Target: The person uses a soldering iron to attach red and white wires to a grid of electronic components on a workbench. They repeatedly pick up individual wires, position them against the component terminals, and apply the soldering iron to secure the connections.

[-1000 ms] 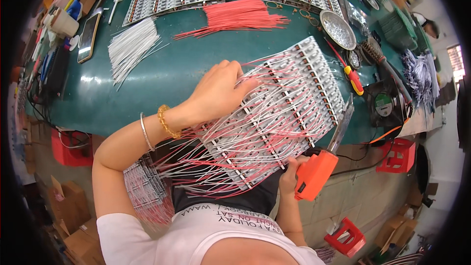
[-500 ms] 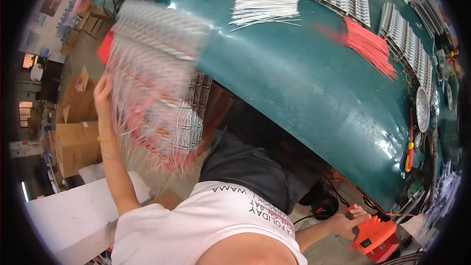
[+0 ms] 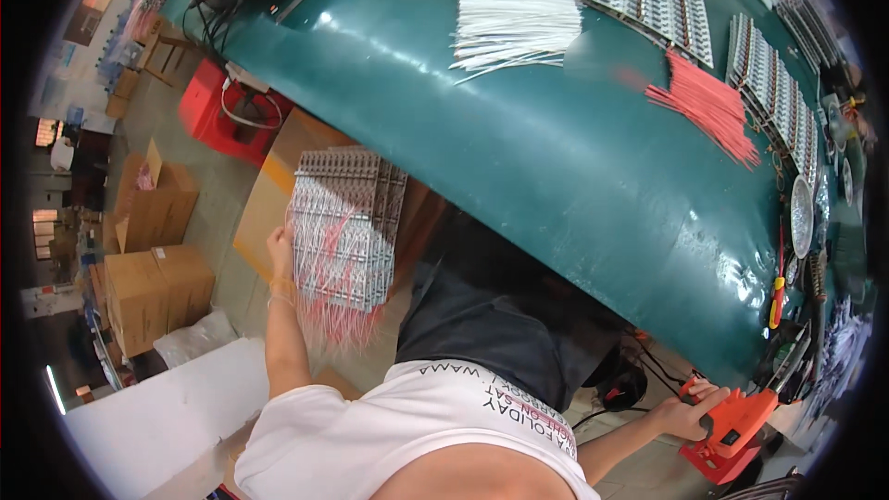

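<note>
Head view: your left grip [image 3: 280,246] is at the left edge of the stacked grey gridded boards [image 3: 356,199] with red and white wires [image 3: 339,322], below the green-topped bench [image 3: 556,185]; I cannot tell if it pinches or merely touches. Your right grip [image 3: 692,416] is wrapped around the orange plastic gun-shaped soldering tool [image 3: 744,420]. Uneven pushing could slide the boards, dangling wires could catch and pull loose, and a drifting right grip could scorch the bench if the tool is hot.

Fisheye camera rides on wearer's head, facing steeply down. White shirt [image 3: 398,417] very close, near edge; green table [image 3: 574,176] farther off, spreading far right; floor [image 3: 220,231] deeper, left.
</note>
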